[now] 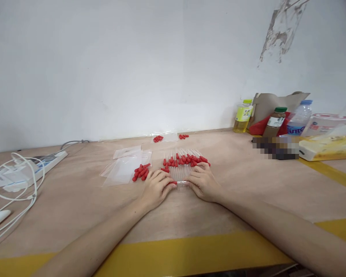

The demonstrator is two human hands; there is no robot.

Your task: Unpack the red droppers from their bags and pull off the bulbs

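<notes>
Both my hands rest on the wooden table [248, 184], close together. My left hand [157, 188] pinches the red bulb end of a clear glass dropper [178, 182], and my right hand [203, 182] grips the dropper's other end, fingers curled. Just beyond my fingers lies a row of several clear droppers with red bulbs [186, 161]. A small heap of loose red rubber bulbs [141, 172] sits left of my left hand, beside clear zip bags [123, 167].
Two more small heaps of red bulbs [158, 138] lie near the wall. A white power strip with cables [31, 169] is at the left. Bottles [243, 116], a paper bag [276, 102] and a tissue pack [328, 148] stand at the right. Yellow tape [190, 250] edges the table.
</notes>
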